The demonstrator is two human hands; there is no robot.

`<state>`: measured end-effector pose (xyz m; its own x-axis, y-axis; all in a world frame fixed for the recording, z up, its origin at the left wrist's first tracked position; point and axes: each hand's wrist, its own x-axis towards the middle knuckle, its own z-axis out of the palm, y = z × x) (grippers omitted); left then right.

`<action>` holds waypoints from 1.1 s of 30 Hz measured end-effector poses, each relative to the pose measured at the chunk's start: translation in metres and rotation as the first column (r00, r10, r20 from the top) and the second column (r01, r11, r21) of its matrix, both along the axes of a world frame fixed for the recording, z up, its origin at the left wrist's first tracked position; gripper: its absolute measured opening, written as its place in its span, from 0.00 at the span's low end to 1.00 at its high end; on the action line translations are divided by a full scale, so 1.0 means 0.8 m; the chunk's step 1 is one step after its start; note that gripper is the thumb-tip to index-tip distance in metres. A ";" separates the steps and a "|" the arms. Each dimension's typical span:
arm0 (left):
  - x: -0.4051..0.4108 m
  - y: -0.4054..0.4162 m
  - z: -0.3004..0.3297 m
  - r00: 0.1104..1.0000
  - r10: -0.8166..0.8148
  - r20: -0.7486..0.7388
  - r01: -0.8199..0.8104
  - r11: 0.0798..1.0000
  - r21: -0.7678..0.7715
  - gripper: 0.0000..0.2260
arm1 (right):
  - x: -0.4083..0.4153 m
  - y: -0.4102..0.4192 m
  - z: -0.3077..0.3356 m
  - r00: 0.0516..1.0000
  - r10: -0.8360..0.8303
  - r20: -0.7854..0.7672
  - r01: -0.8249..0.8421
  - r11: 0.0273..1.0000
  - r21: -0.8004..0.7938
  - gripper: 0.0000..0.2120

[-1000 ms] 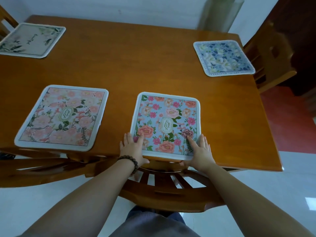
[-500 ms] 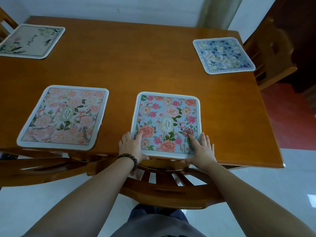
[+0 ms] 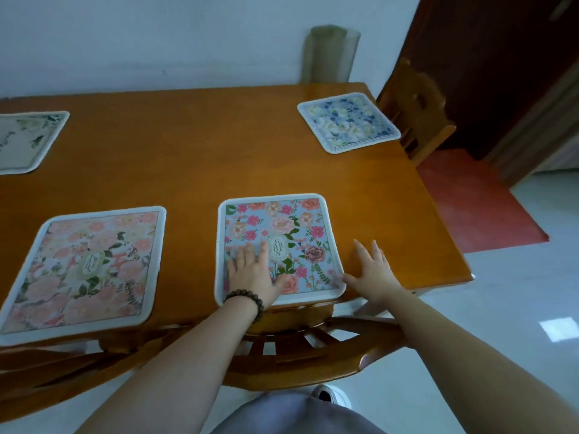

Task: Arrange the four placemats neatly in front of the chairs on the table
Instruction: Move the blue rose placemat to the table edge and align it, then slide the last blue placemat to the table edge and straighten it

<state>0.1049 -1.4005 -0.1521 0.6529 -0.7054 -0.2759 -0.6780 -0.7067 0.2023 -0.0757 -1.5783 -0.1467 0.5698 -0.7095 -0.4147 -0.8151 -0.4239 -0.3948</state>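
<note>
A blue placemat with pink flowers (image 3: 282, 227) lies at the table's near edge, above a chair back. My left hand (image 3: 252, 272) rests flat on its near left part, fingers spread. My right hand (image 3: 372, 272) lies open on the bare wood just right of that mat, its thumb at the mat's right edge. A pale pink floral placemat (image 3: 87, 267) lies to the left at the near edge. At the far right corner sits a blue-and-white placemat (image 3: 347, 122). A cream placemat with green leaves (image 3: 25, 142) lies at the far left, partly cut off.
The wooden table (image 3: 203, 158) stands against a white wall. A curved chair back (image 3: 300, 349) is right in front of me, another chair (image 3: 416, 111) at the right end. A dark door and red floor area lie to the right.
Both hands let go of the blue mat's near edge. The left hand slid forward onto the mat, the right moved off to its right side. The camera tilted up.
</note>
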 end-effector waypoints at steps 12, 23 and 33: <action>-0.109 -0.186 0.021 0.910 -0.415 0.006 0.414 0.907 -0.078 0.36 | -0.180 -0.038 0.032 0.888 -0.437 0.145 0.460 0.857 -0.232 0.32; -0.231 -0.327 0.024 0.868 -0.497 0.006 0.496 0.864 -0.084 0.34 | -0.304 -0.157 0.024 0.836 -0.506 0.211 0.543 0.816 -0.197 0.31; -0.357 -0.551 0.009 0.967 -0.253 0.039 0.256 0.964 -0.067 0.33 | -0.402 -0.416 0.007 0.969 -0.222 0.105 0.239 0.950 -0.202 0.30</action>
